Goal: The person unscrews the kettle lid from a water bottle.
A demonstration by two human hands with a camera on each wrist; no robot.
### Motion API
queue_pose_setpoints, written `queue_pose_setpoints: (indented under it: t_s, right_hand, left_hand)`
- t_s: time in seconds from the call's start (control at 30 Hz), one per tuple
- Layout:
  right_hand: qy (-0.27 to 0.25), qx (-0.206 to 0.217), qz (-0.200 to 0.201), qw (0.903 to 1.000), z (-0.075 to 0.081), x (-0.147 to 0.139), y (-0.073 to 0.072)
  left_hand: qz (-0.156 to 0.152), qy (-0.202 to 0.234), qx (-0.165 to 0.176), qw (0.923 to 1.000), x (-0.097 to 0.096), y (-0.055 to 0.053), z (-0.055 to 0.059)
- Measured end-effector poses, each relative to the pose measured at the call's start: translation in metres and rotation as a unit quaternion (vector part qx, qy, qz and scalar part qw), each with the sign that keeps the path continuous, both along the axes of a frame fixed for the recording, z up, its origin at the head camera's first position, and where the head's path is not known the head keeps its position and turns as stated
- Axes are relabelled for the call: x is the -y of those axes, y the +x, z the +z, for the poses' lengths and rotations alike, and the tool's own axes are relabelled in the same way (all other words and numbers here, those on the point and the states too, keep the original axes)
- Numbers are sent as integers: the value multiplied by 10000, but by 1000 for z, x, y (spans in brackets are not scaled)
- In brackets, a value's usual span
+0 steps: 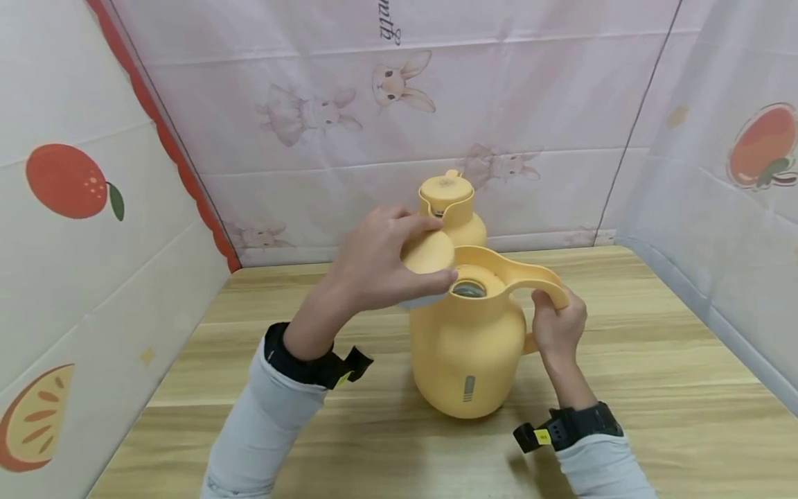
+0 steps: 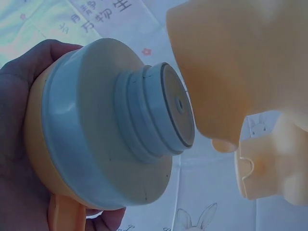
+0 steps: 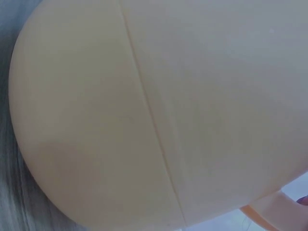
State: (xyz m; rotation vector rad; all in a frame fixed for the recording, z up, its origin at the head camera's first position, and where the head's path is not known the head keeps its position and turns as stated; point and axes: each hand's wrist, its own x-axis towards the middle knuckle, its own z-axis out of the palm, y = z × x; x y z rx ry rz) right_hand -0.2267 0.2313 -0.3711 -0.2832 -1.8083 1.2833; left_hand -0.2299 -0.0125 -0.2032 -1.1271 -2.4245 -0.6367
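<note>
A yellow thermos jug (image 1: 464, 346) stands upright on the table with its round mouth (image 1: 469, 288) uncovered. My right hand (image 1: 559, 324) grips the jug's handle (image 1: 537, 275) from the right side. Just left of the mouth, my left hand (image 1: 377, 260) holds the jug's lid (image 1: 430, 252), thumb and fingers spread around its yellow top. In the left wrist view the lid's white underside and ribbed stopper (image 2: 149, 108) face the jug's spout (image 2: 211, 62). The jug's body (image 3: 159, 115) nearly fills the right wrist view, where only a bit of the right hand shows.
Behind the first jug stands a second yellow thermos jug (image 1: 470, 225) with its lid (image 1: 446, 187) on. Printed cloth walls (image 1: 349, 166) enclose the wood-grain table (image 1: 349, 430) at the back and both sides.
</note>
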Motion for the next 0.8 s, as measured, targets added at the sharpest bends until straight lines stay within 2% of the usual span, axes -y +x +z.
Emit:
queue_pose_setpoints:
  t_s: [0.17,0.47,0.63,0.8]
  right_hand:
    - [-49,12,-8,10000,-1,0,-1]
    - [77,-97,-45,9999,2,0,0]
    - [142,-163,-34,9998,3,0,0]
    - [85,-173,12,9998,1,1,-1]
  left_hand:
    - [41,-6,-179,9998,11,5,-6]
    - [84,-59,-250,9996,21,10,-20]
    - [71,-6,-155,9999,26,12,-25]
    - [166,-143,26,9998,32,15,-32]
